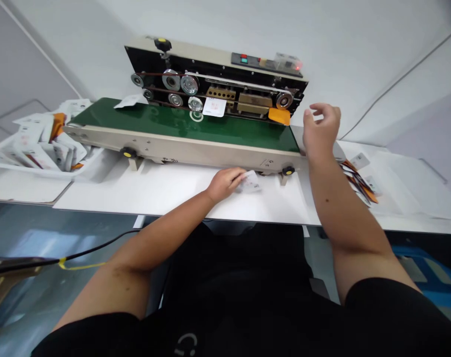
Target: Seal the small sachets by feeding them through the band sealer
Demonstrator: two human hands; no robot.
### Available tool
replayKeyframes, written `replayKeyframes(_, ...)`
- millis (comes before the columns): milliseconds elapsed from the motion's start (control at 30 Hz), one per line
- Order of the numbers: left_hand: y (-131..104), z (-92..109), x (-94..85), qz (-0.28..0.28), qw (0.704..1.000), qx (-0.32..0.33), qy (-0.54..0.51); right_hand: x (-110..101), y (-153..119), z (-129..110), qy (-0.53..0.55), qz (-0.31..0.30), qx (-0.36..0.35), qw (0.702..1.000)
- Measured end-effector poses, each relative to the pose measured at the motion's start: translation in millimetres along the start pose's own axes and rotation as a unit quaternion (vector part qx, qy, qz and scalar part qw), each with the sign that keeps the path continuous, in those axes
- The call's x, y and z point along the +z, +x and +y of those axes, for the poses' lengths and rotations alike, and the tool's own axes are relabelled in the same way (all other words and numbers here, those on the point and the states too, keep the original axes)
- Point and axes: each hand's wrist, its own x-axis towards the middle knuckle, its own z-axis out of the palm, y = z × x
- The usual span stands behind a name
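My left hand (226,184) pinches a small white sachet (251,182) below the front of a band sealer. My right hand (322,130) is raised by the sealer's right end, thumb and curled fingers apart, with nothing visible in it. An orange sachet (279,116) sits at the sealing band nearest that hand. Farther left, a white sachet (214,107) hangs from the band beside the brass blocks. Another white sachet (132,101) lies near the far left of the green conveyor belt (166,124).
A white bin (43,172) at the left is heaped with white and orange sachets (49,141). More sachets (361,186) lie in a pile at the right, beyond my forearm. The sealer's control panel (266,63) runs along its top. A black cable (102,244) crosses at lower left.
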Motion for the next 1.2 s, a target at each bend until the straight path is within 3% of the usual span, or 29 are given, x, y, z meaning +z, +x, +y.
replayKeyframes(33,0,-1,0.9,0.014,0.999,-0.034,-0.036,-2,-20,-7,-0.034,0.063,-0.040,0.997)
replayKeyframes(100,1,-3,5.2,0.030,0.987,-0.079,-0.138,-3,-65,-17,-0.046,0.074,-0.067,0.994)
replayKeyframes(267,2,-4,17.4,0.030,0.935,-0.075,-0.346,14,-154,-9,0.052,-0.075,0.035,0.995)
replayKeyframes(367,-2,-2,17.5,-0.024,0.933,-0.074,-0.352,33,-179,0,0.124,-0.141,0.100,0.977)
replayKeyframes(433,-4,1,15.4,-0.069,0.943,-0.071,-0.317,40,-182,-1,0.187,-0.146,0.124,0.964)
replayKeyframes(533,-6,6,11.7,-0.123,0.955,-0.042,-0.268,34,-160,-7,0.218,-0.118,0.101,0.964)
replayKeyframes(667,-4,8,8.0,-0.168,0.960,-0.029,-0.223,7,-83,2,0.142,-0.055,0.052,0.987)
replayKeyframes(767,-3,7,6.3,-0.170,0.965,-0.043,-0.193,-8,-13,25,0.046,-0.018,0.091,0.995)
replayKeyframes(867,-3,8,4.0,-0.175,0.969,-0.049,-0.168,-7,39,46,-0.005,-0.006,0.164,0.986)
replayKeyframes(967,-4,9,0.6,-0.181,0.970,-0.053,-0.153,7,67,50,0.015,-0.014,0.206,0.978)
replayKeyframes(1100,-3,9,-1.2,-0.187,0.969,-0.053,-0.151,24,86,40,0.010,-0.043,0.228,0.973)
replayKeyframes(1133,-2,9,-0.8,-0.188,0.969,-0.052,-0.151,25,88,36,-0.014,-0.041,0.216,0.976)
replayKeyframes(1200,-2,9,0.3,-0.184,0.970,-0.053,-0.146,23,85,29,-0.083,-0.027,0.121,0.989)
